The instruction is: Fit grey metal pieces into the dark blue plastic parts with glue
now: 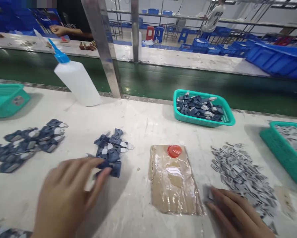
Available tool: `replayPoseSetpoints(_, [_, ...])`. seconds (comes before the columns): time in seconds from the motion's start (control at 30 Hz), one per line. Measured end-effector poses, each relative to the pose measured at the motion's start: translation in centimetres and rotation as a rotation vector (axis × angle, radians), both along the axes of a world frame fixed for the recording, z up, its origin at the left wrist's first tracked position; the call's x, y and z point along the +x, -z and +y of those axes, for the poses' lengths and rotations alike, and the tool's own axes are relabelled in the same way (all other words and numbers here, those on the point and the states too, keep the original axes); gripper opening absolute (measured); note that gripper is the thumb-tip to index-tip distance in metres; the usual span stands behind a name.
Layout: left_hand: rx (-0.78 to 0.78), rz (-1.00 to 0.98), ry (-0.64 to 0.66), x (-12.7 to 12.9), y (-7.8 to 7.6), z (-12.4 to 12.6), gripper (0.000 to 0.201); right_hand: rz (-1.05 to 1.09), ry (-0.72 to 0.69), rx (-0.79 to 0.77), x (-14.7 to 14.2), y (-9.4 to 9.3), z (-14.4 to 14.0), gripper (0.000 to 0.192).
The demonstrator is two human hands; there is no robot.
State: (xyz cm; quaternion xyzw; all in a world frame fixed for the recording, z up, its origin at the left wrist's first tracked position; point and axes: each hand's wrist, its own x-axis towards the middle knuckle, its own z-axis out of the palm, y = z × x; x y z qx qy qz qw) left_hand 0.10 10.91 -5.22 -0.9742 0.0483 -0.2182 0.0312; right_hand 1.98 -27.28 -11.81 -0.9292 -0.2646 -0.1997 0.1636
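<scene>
While the left hand reaches open-fingered into the small heap of dark blue plastic tags, fingertips touching its near edge, nothing is pinched yet. Right hand lies flat, grip open, beside the loose pile of grey metal clips. Better to isolate one tag against the white desk before closing.

The left hand lies palm down, low and flat, its back turned up to the camera. Its fingers stretch forward and to the right, close together, with the thumb spread apart beneath them. The right hand is also palm down, fingers extended forward and to the left, slightly parted. Both hands are blurred, and neither is closed around anything.
</scene>
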Motion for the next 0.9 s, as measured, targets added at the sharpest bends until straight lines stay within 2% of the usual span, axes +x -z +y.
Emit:
replayPoseSetpoints(0.07, [0.104,0.084,0.116,0.3,0.5,-3.1,0.026,-0.003,0.051,-0.003,0.2,-1.1,0.2,0.029])
replayPoseSetpoints(0.17, [0.191,0.095,0.101,1.1,0.9,-5.5,0.028,0.043,0.044,0.036,0.6,-2.0,0.3,0.022])
replayPoseSetpoints(0.3, [0.236,0.087,0.085,1.4,0.9,-5.5,0.024,0.047,-0.017,0.082,1.1,-1.8,0.3,0.013])
replayPoseSetpoints(0.4, [0.234,0.165,0.08,1.0,1.0,-5.1,0.019,0.033,-0.056,0.071,1.5,-1.8,0.5,0.01])
replayPoseSetpoints(0.5, [0.189,0.219,0.041,0.5,1.7,-5.0,0.035,-0.011,-0.109,0.0,1.9,-2.2,0.5,0.014])
replayPoseSetpoints(0.6, [0.113,0.218,0.043,0.2,2.3,-4.9,0.05,-0.064,-0.188,-0.146,2.3,-2.9,0.2,0.013])
replayPoseSetpoints(0.67, [-0.019,0.214,0.094,0.0,2.4,-4.8,0.049,-0.081,-0.178,-0.175,2.5,-3.5,0.4,0.008])
replayPoseSetpoints(0.73, [-0.268,0.19,0.093,-0.1,2.2,-4.7,0.038,-0.087,-0.143,-0.139,2.8,-4.1,1.3,0.009])
replayPoseSetpoints(0.8, [-0.643,0.158,-0.009,-0.5,1.8,-4.7,0.029,-0.094,-0.136,-0.09,3.2,-4.6,3.0,0.011])
replayPoseSetpoints(0.9, [-1.257,0.195,-0.221,-1.3,1.4,-5.0,0.028,-0.071,-0.165,-0.049,4.0,-4.9,5.9,0.01])
